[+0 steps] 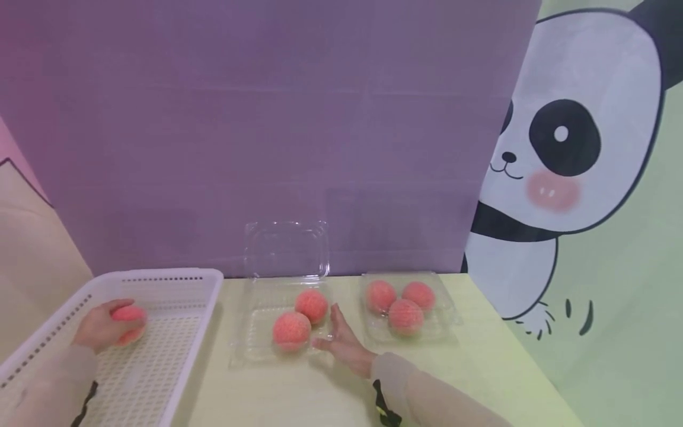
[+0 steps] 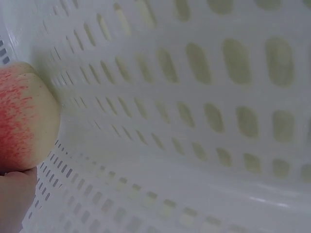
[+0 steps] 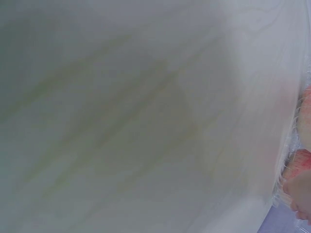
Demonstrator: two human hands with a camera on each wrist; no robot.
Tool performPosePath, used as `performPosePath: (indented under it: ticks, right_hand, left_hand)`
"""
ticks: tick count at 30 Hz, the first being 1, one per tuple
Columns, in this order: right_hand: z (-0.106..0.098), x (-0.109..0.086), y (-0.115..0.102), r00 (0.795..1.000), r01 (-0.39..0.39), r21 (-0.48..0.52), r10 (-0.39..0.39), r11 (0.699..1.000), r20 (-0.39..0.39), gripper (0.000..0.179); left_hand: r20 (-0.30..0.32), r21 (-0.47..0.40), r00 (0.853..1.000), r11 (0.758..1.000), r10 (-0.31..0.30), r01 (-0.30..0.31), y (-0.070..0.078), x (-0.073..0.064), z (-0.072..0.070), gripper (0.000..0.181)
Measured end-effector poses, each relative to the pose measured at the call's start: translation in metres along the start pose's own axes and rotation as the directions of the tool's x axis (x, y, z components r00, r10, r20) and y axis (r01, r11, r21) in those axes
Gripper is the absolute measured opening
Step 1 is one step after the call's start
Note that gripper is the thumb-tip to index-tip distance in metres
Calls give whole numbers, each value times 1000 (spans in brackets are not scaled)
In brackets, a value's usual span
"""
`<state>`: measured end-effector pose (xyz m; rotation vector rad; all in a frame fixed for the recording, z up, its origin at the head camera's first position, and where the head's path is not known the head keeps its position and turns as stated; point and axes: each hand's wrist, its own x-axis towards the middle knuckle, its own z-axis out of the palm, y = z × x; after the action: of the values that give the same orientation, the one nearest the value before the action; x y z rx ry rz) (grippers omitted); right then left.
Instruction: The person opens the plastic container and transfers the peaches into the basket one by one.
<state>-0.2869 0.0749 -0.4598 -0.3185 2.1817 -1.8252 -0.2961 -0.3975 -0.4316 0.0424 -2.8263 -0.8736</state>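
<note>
My left hand (image 1: 96,327) reaches inside the white plastic basket (image 1: 212,296) and grips a pink peach (image 1: 131,313), with fingers over its top. The left wrist view shows the same peach, red and cream, at the left edge beside the slotted wall, with part of the hand below it. My right hand (image 1: 349,350) has its thumb and fingers spread at the right side of an open clear clamshell box (image 1: 258,350). Inside that box lie two peaches, a nearer peach (image 1: 291,332) and a farther peach (image 1: 312,306). Whether the right fingers touch the box, I cannot tell.
Right of my right hand stands another clear box (image 1: 445,329) with three peaches (image 1: 405,317) in it. The open box's lid (image 1: 286,249) stands up against the purple backdrop (image 1: 267,118). Both boxes and the basket are on a pale table (image 1: 267,397).
</note>
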Motion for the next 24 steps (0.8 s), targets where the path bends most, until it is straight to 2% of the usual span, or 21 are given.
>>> performPosePath:
  ticks: [12,19,24]
  right_hand:
    - [1,1,2,1000,6,10,-5,1000,-8,100]
    - [0,1,1,1000,8,-3,-8,1000,-4,99]
    - [-1,1,1,1000,8,-7,-8,1000,4,99]
  left_hand:
    - [25,2,1000,1000,0,0,2,-3,-3,63]
    - [5,-2,1000,1000,13,-13,3,-4,-3,60]
    - [-30,41,998,998,57,-56,7,-7,-4,54]
